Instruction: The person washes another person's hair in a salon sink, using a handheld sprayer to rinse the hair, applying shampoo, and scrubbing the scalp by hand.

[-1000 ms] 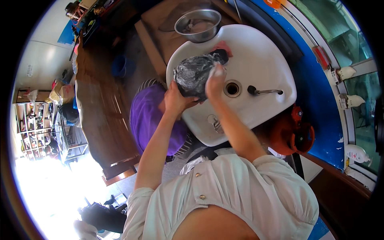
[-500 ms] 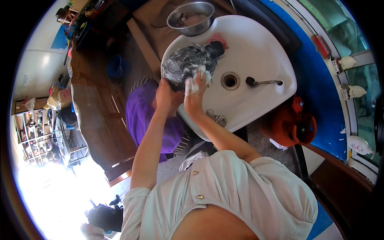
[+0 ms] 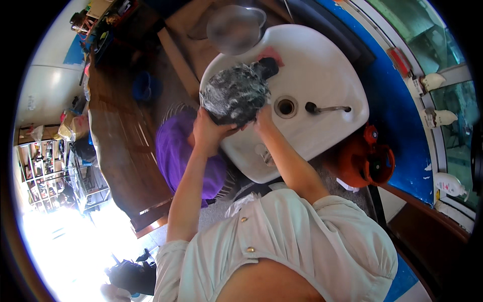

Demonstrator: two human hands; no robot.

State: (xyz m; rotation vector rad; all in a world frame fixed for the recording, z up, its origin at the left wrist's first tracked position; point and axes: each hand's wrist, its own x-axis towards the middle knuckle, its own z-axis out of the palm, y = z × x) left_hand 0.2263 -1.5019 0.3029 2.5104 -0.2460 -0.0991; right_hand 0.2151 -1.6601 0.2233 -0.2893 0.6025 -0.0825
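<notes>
A person's head (image 3: 234, 94), its dark hair thick with white lather, lies in the left part of a white wash basin (image 3: 329, 65). My left hand (image 3: 209, 132) cups the near left side of the head, thumb and fingers spread along the hair. On the near right side, my right hand (image 3: 262, 119) curls against the hair, its fingertips partly hidden. The person wears a purple garment (image 3: 173, 143) and lies to the left of my forearms. Right of the head are the drain (image 3: 286, 107) and a black spray head (image 3: 311, 107) on a short hose.
Behind the basin stands a metal bowl (image 3: 234, 31), blurred. A black object (image 3: 269, 67) and a pink cloth (image 3: 274, 54) lie at the head's far side. An orange gas cylinder (image 3: 365, 163) stands right of the basin. Pump bottles (image 3: 449, 184) line the window ledge. A blue bucket (image 3: 143, 86) sits left.
My right hand has moved off the top of the lathered hair, down to the head's near right side; the foam clump on its fingers no longer shows. My left hand stays at the near side.
</notes>
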